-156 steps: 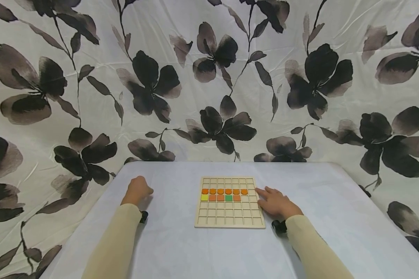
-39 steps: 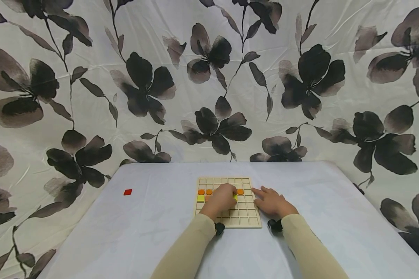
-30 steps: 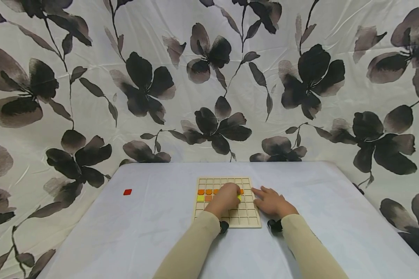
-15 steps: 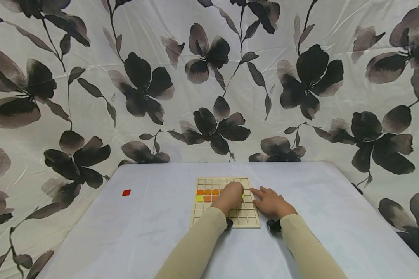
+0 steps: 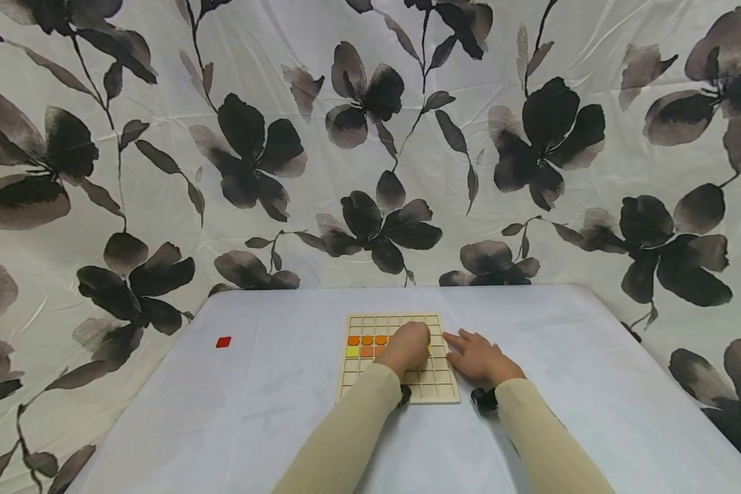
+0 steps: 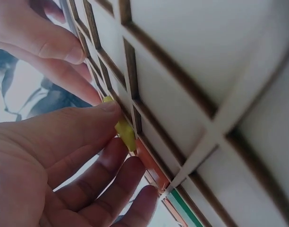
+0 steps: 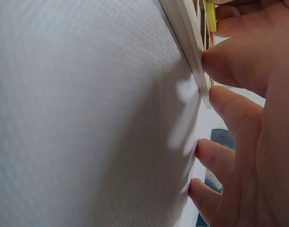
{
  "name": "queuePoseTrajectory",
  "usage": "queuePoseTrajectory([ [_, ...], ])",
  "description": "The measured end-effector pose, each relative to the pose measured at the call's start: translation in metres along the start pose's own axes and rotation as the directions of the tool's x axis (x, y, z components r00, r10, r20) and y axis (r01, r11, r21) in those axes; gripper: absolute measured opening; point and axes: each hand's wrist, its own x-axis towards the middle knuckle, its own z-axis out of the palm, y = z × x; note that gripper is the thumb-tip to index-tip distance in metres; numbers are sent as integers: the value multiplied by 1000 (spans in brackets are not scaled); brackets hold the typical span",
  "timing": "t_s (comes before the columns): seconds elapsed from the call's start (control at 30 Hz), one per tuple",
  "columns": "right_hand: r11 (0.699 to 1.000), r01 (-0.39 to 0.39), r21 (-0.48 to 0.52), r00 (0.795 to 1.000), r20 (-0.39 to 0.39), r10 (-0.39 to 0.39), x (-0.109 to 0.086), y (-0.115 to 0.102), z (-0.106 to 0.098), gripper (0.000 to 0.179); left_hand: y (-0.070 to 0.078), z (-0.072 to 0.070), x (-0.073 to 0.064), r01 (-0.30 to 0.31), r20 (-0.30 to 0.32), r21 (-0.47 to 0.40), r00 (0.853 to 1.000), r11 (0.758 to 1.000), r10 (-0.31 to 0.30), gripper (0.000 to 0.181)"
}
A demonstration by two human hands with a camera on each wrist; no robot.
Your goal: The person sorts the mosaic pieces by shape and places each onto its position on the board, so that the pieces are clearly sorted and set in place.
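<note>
My left hand (image 5: 405,347) is over the wooden grid board (image 5: 370,394), pinching a yellow square tile (image 6: 126,135) between thumb and fingers. The tile is tilted against the grid beside an orange square tile (image 6: 151,165), with a green tile (image 6: 182,206) further along that row. My right hand (image 5: 480,357) lies at the board's right edge, thumb and index fingertip touching the rim (image 7: 194,61), other fingers on the cloth. Orange round pieces (image 5: 367,340) form a row above a yellow square (image 5: 353,351) and an orange square; the rest of both rows is hidden behind my left hand.
A red square tile (image 5: 223,342) lies alone on the white cloth-covered table (image 5: 222,425), well left of the board. Behind the table hangs a floral curtain (image 5: 370,137).
My left hand has come from the table's left side to the board, uncovering the red tile. It slid right along the row with the yellow tile, then stayed put. The right hand keeps its place.
</note>
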Motion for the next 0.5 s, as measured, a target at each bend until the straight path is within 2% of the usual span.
queuePoseTrajectory([
  [0.27, 1000, -12, 9, 1000, 6, 12, -1, -2, -1, 52, -2, -3, -3, -9, 19, -17, 1000, 1000, 10, 14],
  [0.5, 1000, -11, 2, 1000, 13, 11, -2, -4, -3, 52, -10, -3, -6, -40, 11, -87, 999, 995, 41, 26],
])
